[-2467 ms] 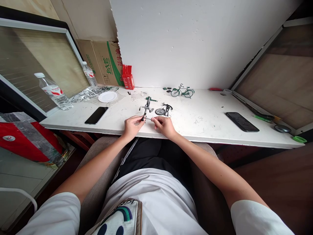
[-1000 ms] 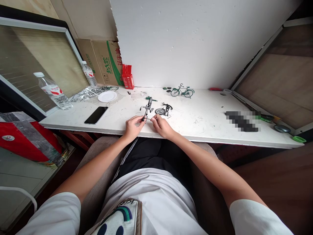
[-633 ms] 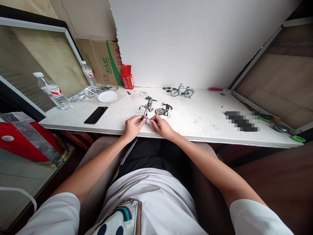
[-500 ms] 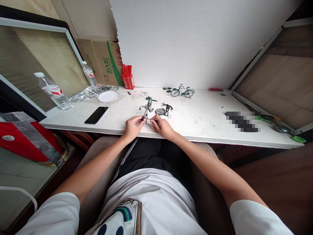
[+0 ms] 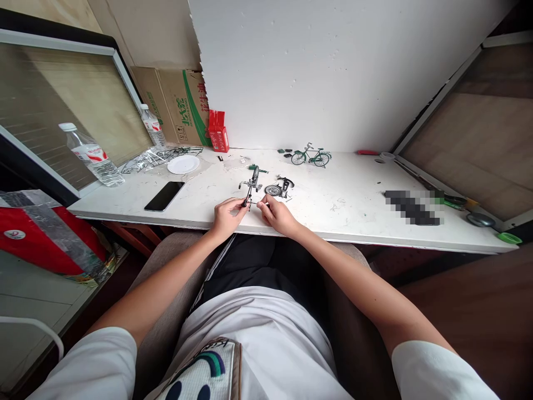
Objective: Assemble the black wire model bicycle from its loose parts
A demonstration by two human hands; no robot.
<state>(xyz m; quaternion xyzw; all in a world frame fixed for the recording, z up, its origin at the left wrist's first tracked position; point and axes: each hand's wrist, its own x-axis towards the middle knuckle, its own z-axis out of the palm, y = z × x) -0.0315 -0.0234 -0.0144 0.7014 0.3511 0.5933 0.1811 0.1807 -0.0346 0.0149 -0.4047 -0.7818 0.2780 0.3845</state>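
Note:
Near the table's front edge, my left hand [image 5: 228, 214] pinches the lower end of a partly built black model bicycle [image 5: 250, 191]. Its wheel and handlebar point away from me. My right hand [image 5: 278, 214] is closed on a small screwdriver [image 5: 255, 203], most of it hidden by the fingers. The thin shaft points left and reaches the bicycle's frame; whether the tip sits in a screw is too small to tell. Just beyond my right hand lies a black rear section with a wheel [image 5: 280, 188]. A finished green model bicycle [image 5: 311, 156] stands farther back.
On the white table [image 5: 353, 222], a phone [image 5: 165, 196], a white lid [image 5: 183, 164] and water bottles [image 5: 92, 158] are at left. A small red box [image 5: 218, 132] stands against the back. Green pieces [image 5: 255, 167] lie behind the held bicycle. A pixelated dark object [image 5: 410, 206] is at right.
Both hands and the held bicycle have shifted very slightly to the right. The grips look the same, and the other things have stayed in place.

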